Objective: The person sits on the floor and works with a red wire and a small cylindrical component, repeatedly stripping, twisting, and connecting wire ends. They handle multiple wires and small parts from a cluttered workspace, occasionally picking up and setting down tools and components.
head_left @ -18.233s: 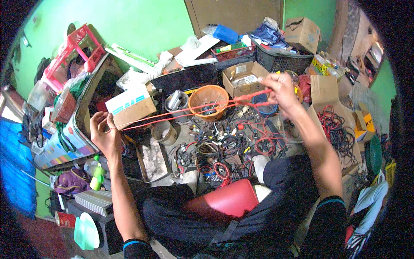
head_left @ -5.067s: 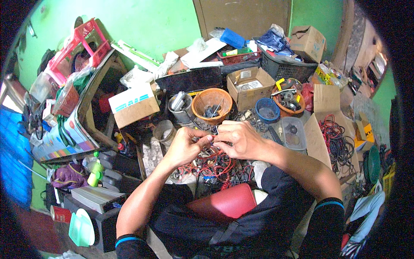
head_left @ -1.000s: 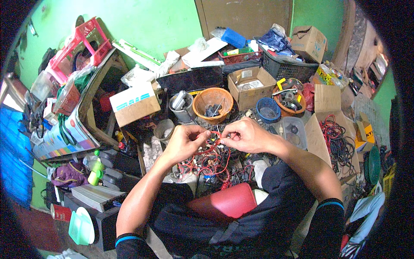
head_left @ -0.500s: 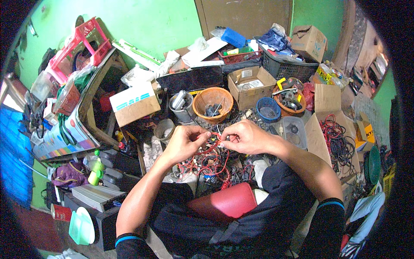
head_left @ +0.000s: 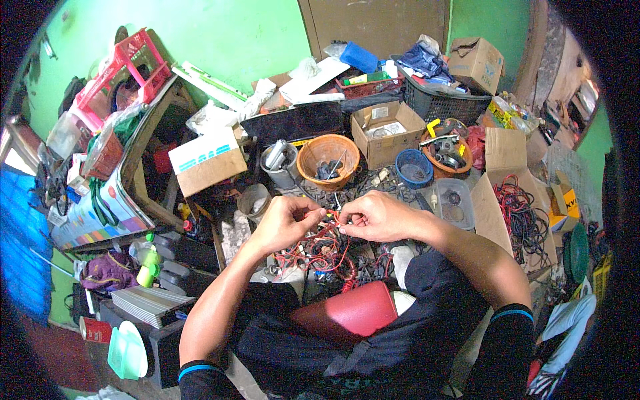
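My left hand (head_left: 291, 224) pinches a thin red wire (head_left: 335, 218) between thumb and forefinger. My right hand (head_left: 375, 217) faces it a short way off, thumb and curled fingers closed on the same wire. A small yellowish bit shows at the wire near the left fingertips, too small to make out. Beneath both hands spreads a tangle of red and black wires (head_left: 320, 257), among them a coiled red cord (head_left: 348, 275). Closer to my body, between my legs, is a red padded piece (head_left: 357, 310) like a seat.
Beyond the hands stand an orange basin (head_left: 308, 160), a grey bucket (head_left: 285, 175), an open cardboard box (head_left: 373, 153) and a blue basket (head_left: 408, 159). A clear plastic tub (head_left: 460, 217) and a box of cables (head_left: 490, 230) lie right. A cluttered wooden cabinet (head_left: 137, 173) stands left.
Both hands keep hold of the red wire. The fingers of my right hand have shifted slightly, and a yellowish bit now shows between the fingertips.
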Available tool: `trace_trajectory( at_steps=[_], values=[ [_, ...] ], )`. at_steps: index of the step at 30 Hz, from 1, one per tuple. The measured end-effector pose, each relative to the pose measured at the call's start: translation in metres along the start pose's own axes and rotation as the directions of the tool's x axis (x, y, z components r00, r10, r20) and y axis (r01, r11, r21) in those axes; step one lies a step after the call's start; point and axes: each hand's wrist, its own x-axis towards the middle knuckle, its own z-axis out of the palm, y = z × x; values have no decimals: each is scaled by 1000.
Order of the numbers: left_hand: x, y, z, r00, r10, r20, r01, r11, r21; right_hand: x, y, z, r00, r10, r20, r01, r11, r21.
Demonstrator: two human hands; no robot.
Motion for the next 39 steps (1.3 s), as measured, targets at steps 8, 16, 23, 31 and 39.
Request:
trace_trajectory(
  at_steps=[8, 16, 23, 31, 39],
  values=[
    [0, 1, 0, 999, -17, 29, 18, 1000, -6, -1, 0, 0, 999, 17, 44, -17, 1000, 0],
    [-1, -2, 4, 1000, 7, 22, -7, 1000, 23, -4, 1, 3, 998, 27, 56, -27, 1000, 3],
    [0, -5, 6, 998, 42, -48, -44, 999, -29, -4, 3, 2, 1000, 3, 30, -4, 1000, 19],
    [2, -2, 11, 973, -51, -227, 2, 977, -212, -5, -5, -10, 999, 15, -47, -12, 998, 58],
    [0, 9, 5, 990, -99, -102, 36, 870, -492, -6, -11, -8, 957, -52, -286, 71, 996, 56]
  ],
)
